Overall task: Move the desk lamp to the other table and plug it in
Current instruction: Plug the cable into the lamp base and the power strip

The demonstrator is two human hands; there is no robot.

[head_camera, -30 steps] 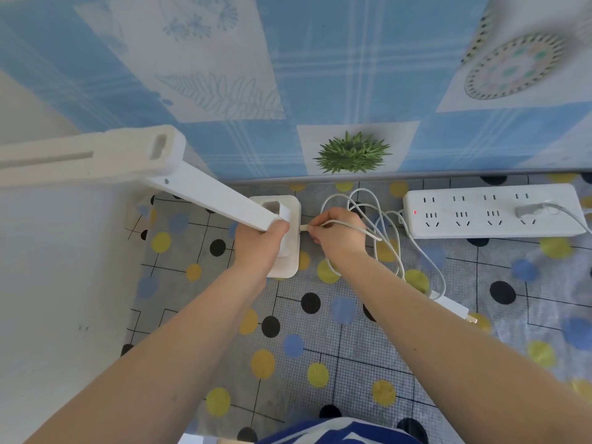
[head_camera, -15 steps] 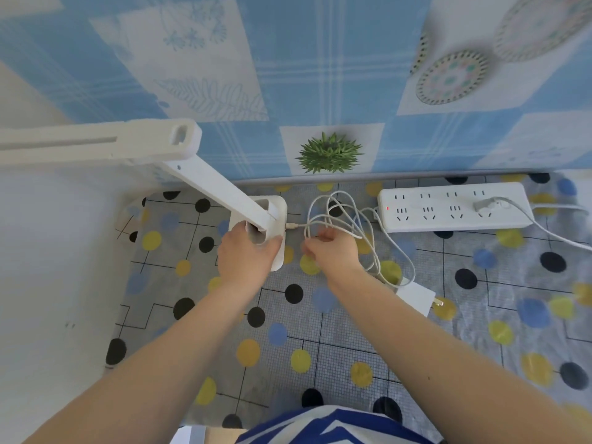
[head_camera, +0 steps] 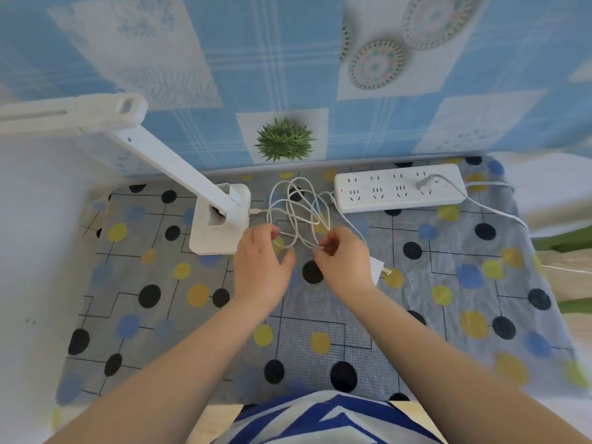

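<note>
The white desk lamp stands on the spotted tablecloth, its square base (head_camera: 221, 219) at the back left and its arm (head_camera: 173, 169) leaning up to the left. A thin white cable (head_camera: 298, 209) is plugged into the base's right side and lies in tangled loops. My left hand (head_camera: 261, 264) has come off the base and its fingertips touch the loops' left side. My right hand (head_camera: 341, 261) pinches the loops at their lower right. The cable's white plug adapter (head_camera: 379, 269) lies on the cloth beside my right wrist.
A white power strip (head_camera: 400, 192) lies along the back wall to the right, with one white plug (head_camera: 427, 184) in its right end and a lit red light at its left. A green chair part (head_camera: 563, 240) shows past the table's right edge.
My left hand let go of the lamp base and moved right to the cable loops. My right hand slid back from the connector at the base to the lower right of the loops.
</note>
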